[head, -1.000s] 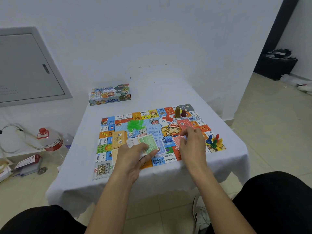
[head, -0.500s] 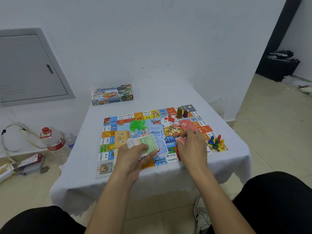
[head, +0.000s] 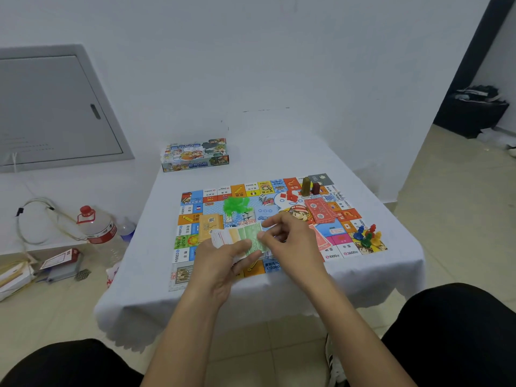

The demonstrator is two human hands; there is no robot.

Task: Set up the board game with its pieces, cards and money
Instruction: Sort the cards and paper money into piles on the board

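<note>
Above the near edge of the colourful square game board (head: 268,219) on the white-clothed table (head: 363,275), the left hand (head: 220,263) grips a fanned stack of green and white paper money (head: 240,237); right hand (head: 293,241) fingers pinch its top green note.

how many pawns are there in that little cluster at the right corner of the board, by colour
Blue plastic pawn: 1
Red plastic pawn: 1
Green plastic pawn: 1
Yellow plastic pawn: 1
Total: 4, standing close together on the corner square of the colourful game board.
</note>
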